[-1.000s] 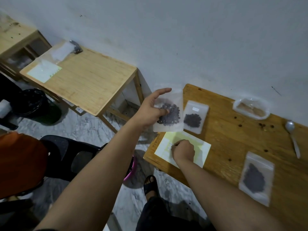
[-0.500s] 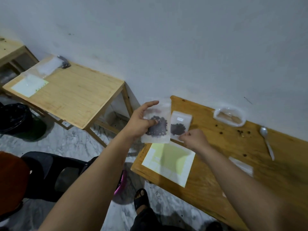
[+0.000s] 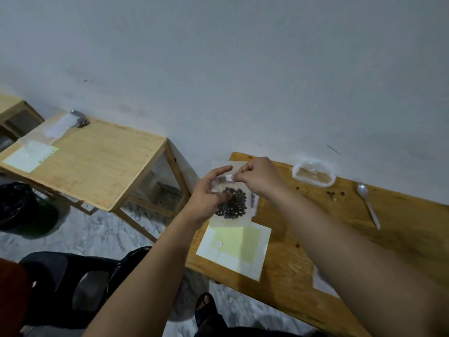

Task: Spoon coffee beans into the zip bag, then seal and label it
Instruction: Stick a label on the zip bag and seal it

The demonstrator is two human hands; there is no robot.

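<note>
— What lay on that wooden table (image 3: 340,242)?
— Nearest me, the label sheet (image 3: 245,239). Above it the left hand (image 3: 209,193) gripped the zip bag (image 3: 233,221) of coffee beans (image 3: 232,203) by its edge, while the right hand (image 3: 257,176) pinched a small white label (image 3: 229,178) at its top. Farther back, a spoon (image 3: 368,203) lay near the wall.

Your left hand (image 3: 206,198) holds a clear plastic zip bag (image 3: 230,221) of dark coffee beans (image 3: 233,203) upright over the brown wooden table (image 3: 340,227). Your right hand (image 3: 257,176) pinches a small white label (image 3: 229,178) at its upper part.
</note>
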